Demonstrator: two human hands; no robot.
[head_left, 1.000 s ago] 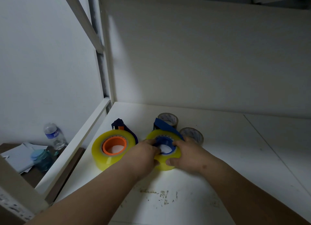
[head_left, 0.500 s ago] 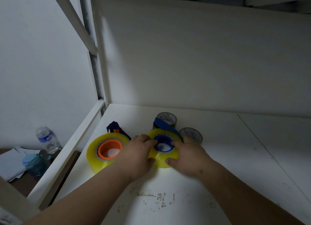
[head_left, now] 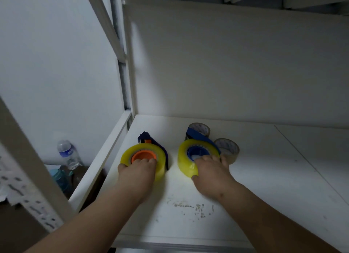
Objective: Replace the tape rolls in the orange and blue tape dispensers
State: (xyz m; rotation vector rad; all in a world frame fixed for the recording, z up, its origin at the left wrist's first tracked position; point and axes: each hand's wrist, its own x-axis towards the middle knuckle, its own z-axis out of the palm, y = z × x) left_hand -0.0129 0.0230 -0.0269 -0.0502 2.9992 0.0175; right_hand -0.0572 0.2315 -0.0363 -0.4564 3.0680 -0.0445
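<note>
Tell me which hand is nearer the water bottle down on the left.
Left. The left hand grips the orange-core tape roll, closer to the water bottle; the right hand is farther right.

Both forearms bare, no sleeves; left hand (head_left: 137, 174) and right hand (head_left: 212, 174) ungloved, ringless

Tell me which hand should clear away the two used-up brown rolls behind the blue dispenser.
Right. The right hand grips the blue dispenser's yellow roll, right beside the brown rolls. The left hand holds the orange dispenser's roll, farther off.
</note>
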